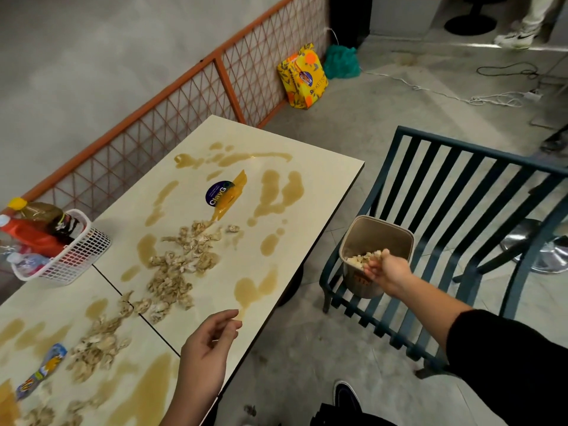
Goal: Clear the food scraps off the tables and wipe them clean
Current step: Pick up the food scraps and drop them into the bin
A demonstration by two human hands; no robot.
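Beige scraps [172,272] lay strewn across two cream tables [332,186] pushed together, among brown spills [276,195], an orange wrapper [230,195] and a blue wrapper [43,370]. The right hand [384,269] reached out over the mouth of a tan bin [378,235] standing on a dark blue chair [479,153], its fingers curled round a clump of scraps. The left hand [209,342] hovered above the near table edge, fingers loosely bent and holding nothing. A white basket [76,256] of bottles sat at the wall side of the tables.
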